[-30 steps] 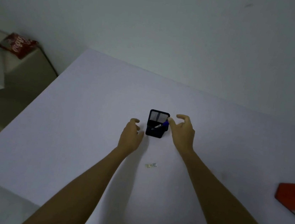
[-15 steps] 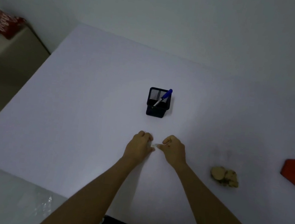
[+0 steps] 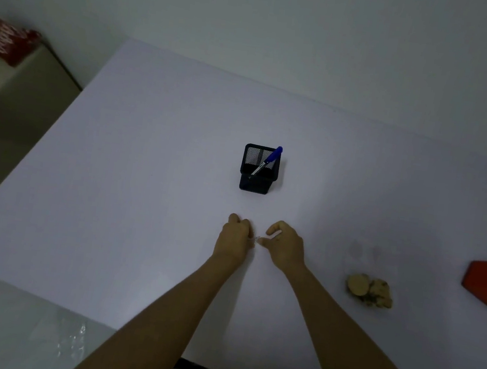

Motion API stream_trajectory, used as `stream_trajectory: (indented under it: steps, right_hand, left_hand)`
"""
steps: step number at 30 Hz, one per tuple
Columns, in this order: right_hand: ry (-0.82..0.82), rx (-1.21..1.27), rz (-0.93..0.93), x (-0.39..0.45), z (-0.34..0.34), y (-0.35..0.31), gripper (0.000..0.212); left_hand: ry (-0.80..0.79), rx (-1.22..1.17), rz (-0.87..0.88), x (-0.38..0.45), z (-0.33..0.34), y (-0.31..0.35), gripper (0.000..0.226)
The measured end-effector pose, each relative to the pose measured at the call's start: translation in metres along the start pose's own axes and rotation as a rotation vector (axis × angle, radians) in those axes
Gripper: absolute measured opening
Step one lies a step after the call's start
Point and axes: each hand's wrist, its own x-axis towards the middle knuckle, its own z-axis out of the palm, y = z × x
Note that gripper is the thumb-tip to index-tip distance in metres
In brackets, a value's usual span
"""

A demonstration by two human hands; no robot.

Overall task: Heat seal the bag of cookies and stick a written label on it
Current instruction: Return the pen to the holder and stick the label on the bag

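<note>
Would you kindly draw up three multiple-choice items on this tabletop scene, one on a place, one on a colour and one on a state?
1. Where is the pen?
A. Flat on the table
B. Standing tilted in the black mesh holder
C. In the right hand

2. What colour is the pen's cap?
A. Blue
B. Green
C. Yellow

3. What are the left hand and right hand doing?
A. Lying flat and spread
B. Lifting the holder
C. Pinching a small label between them, fingers curled

Answers: 1 B, the pen leans out of the holder's open top. 2 A, its upper end is plainly blue. 3 C, both sets of fingers curl round a small pale piece in front of the holder.
</note>
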Motion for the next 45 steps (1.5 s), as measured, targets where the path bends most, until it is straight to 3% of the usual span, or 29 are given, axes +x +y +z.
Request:
stream_trajectory:
  steps: [12, 15, 20, 22, 25, 31, 45]
  right_hand:
    - [-0.028, -0.013, -0.130, -0.006, -0.001, -0.005, 0.020]
    - [-0.062, 0.068, -0.189, -0.013, -0.014, -0.016, 0.014]
    - [-0.153, 0.212, -0.136, -0.034, -0.055, -0.062, 0.010]
    - [-0.133, 0.261, -0.136, -0.044, -0.074, -0.086, 0.012]
    - [-0.067, 0.383, -0.158, -0.060, -0.100, -0.125, 0.009]
    - [-0.079, 0.633, -0.245, -0.095, -0.143, -0.179, 0.009]
    - [-0.329, 0.882, -0.209, -0.149, -0.192, -0.181, 0.017]
  left_hand:
    - [0.006, -0.168, 0.006, -0.002, -0.013, 0.004, 0.010]
    - [0.000, -0.267, 0.042, -0.004, -0.034, 0.005, 0.009]
    - [-0.084, -0.365, 0.096, -0.012, -0.093, 0.022, 0.007]
    - [0.039, -0.339, 0.155, -0.019, -0.116, 0.033, 0.017]
    - [0.401, -0.334, 0.284, -0.034, -0.140, 0.053, 0.029]
    - [0.739, -0.212, 0.509, -0.070, -0.176, 0.102, 0.015]
    - [0.923, -0.314, 0.490, -0.125, -0.195, 0.156, 0.011]
